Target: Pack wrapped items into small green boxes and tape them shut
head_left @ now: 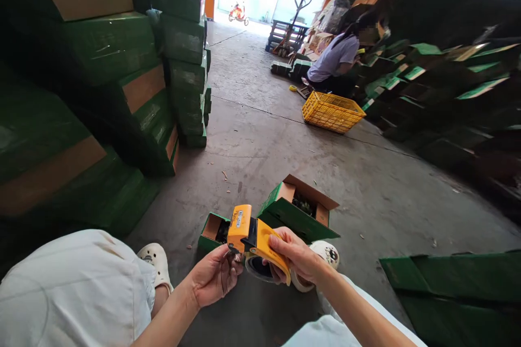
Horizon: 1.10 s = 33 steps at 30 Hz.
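Note:
A yellow tape dispenser [264, 244] with a black part and a tape roll is held above the floor between my knees. My right hand [293, 255] wraps round its handle. At its front end, my left hand [215, 275] has its fingers closed near the dispenser's lower edge; what they pinch is too small to make out. Behind the dispenser stands an open green box [291, 217] with dark contents. A second, smaller open green box [209, 233] is partly hidden by the dispenser and my left hand.
Stacked green boxes [183, 65] rise at the left. A person [336, 59] sits beside a yellow crate [331, 112], near more green boxes at the right. Flat green cardboard [456, 293] lies at the lower right. A pallet jack [299, 16] stands far back.

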Available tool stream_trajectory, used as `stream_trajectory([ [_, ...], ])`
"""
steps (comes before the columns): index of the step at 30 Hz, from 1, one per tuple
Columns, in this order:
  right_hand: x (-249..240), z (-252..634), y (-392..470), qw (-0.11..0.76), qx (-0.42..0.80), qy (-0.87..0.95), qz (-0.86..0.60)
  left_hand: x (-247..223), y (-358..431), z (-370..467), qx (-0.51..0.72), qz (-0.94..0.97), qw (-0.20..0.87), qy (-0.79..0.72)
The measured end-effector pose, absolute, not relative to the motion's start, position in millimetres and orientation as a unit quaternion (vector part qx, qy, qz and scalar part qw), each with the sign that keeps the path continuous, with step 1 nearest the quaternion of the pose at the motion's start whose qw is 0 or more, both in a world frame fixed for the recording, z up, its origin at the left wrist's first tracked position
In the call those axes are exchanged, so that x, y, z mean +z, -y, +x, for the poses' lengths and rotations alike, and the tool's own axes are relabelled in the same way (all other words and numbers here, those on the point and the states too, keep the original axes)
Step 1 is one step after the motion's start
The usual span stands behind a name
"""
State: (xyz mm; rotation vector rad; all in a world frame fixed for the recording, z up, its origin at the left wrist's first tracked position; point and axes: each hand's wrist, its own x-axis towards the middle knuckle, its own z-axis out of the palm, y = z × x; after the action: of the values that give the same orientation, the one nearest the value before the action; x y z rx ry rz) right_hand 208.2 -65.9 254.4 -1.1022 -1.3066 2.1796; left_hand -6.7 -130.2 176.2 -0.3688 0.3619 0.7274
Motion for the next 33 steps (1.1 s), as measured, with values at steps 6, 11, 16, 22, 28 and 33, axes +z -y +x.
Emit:
stream_trajectory([
  [6,257.7,208.3,68.3,0.194,0.773,0.461,-0.391,176.5,132.7,-10.9,0.352,-0.177,0.906,-0.152],
  [11,257.2,209.7,67.9,0.192,0.779,0.458,-0.383,178.3,134.1,-9.8,0.36,-0.182,0.902,-0.156],
  [16,259.3,209.4,71.4,0.194,0.784,0.452,-0.378,176.2,137.2,-8.1,0.355,-0.205,0.895,-0.178],
  [22,263.9,208.4,73.1,0.2,0.771,0.471,-0.379,171.4,139.1,-8.0,0.356,-0.185,0.896,-0.188],
  [28,263.8,207.0,72.9,0.208,0.77,0.469,-0.378,165.3,139.6,-5.6,0.36,-0.134,0.904,-0.187],
  [33,266.7,207.5,72.1,0.201,0.775,0.468,-0.373,162.8,138.1,-9.4,0.367,-0.025,0.894,-0.255],
])
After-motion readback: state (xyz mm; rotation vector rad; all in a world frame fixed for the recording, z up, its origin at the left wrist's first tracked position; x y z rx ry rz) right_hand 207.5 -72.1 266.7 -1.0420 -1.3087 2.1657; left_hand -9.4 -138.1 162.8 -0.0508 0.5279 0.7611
